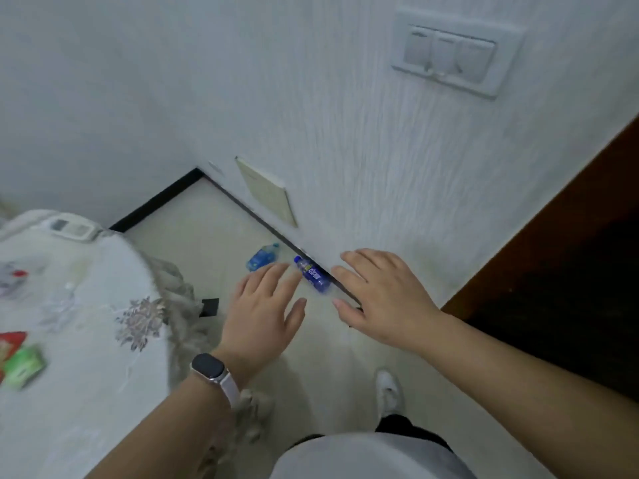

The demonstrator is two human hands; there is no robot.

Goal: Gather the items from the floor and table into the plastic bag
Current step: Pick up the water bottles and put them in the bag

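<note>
Two bottles wait on the floor, and the nearer one decides our move. The dark blue plastic bottle with a printed label [313,275] lies on its side on the pale tiled floor [214,236], tight against the black skirting strip [155,202]. Its long axis runs along that strip, cap pointing away from us and to the left.

The lighter blue plastic bottle [261,259] lies just beside it, further left and clear of the wall, with its cap turned to the right.

In the head view the dark bottle shows in the gap between our hands. The left hand [266,305] reaches in from the left, its fingers [290,286] straight and spread, holding nothing. The right hand [380,295] comes in on the wall side, fingers [349,274] likewise apart and empty.

We judge both hands are above the floor, with neither touching a bottle. The left looks nearer the lighter bottle, and the dark one suits either hand.

At the left, the cloth-covered counter [103,340] carries a green packet [22,366] and a red packet [10,342]. We cannot pick out the bag.
</note>
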